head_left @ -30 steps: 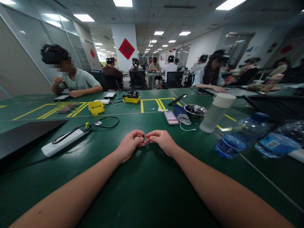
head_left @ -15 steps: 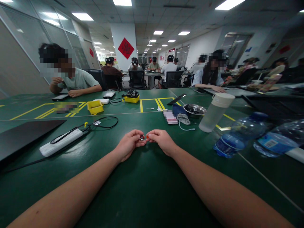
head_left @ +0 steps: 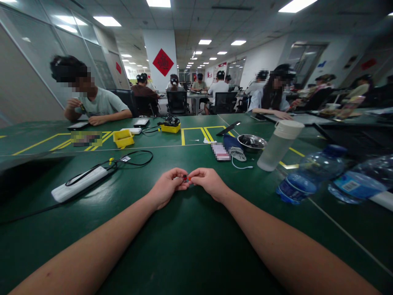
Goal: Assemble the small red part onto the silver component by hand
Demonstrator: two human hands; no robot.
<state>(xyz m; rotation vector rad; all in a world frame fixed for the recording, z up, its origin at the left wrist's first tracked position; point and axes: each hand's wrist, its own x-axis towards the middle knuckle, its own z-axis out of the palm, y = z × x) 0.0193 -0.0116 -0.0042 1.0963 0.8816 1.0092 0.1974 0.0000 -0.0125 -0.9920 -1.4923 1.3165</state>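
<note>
Above the green table, my two hands meet near the middle of the view. My left hand is closed in a pinch on a small dark and red piece, too small to make out its kind. Facing it, my right hand pinches a small orange piece between thumb and forefinger. The two pieces are very close together; whether they touch, I cannot tell. My fingers hide part of both.
A white power strip with a black cable lies left. Beyond are a yellow tray and a metal bowl. A frosted bottle and a clear water bottle stand right. Other people sit across the table.
The piece in my left hand has turned slightly, showing dark and red where it looked shiny. My hands have hardly moved. The black panel at far left now appears as a dark blurred shape.
</note>
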